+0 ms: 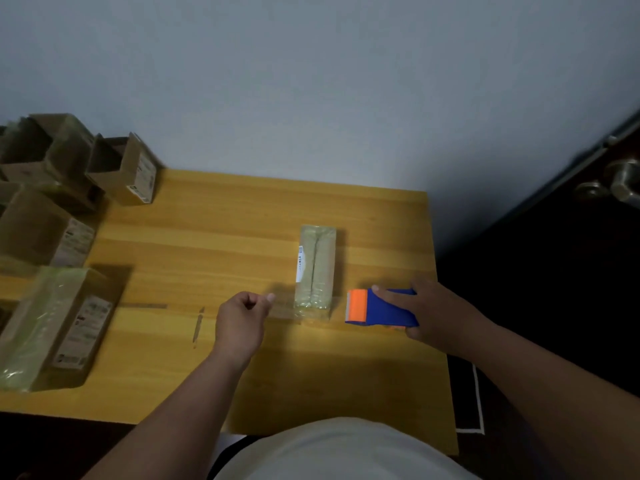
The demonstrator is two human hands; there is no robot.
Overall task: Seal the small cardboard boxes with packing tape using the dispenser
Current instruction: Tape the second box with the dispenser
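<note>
A small narrow cardboard box [317, 265], covered in clear tape and bearing a white label, stands in the middle of the wooden table [225, 230]. My right hand [440, 317] grips the blue and orange tape dispenser [381, 308] just right of the box's near end, orange end towards the box. My left hand [242, 320] is left of that end, fingers curled, thumb and forefinger pinching what looks like a faint strip of clear tape [294, 306]. The strip runs across the box's near face towards the dispenser.
Several cardboard boxes crowd the table's left side: open ones at the back [121, 168] and a tape-wrapped one near the front [52, 323]. A thin scrap [198, 327] lies left of my left hand. A dark door with a knob [620, 181] stands at right.
</note>
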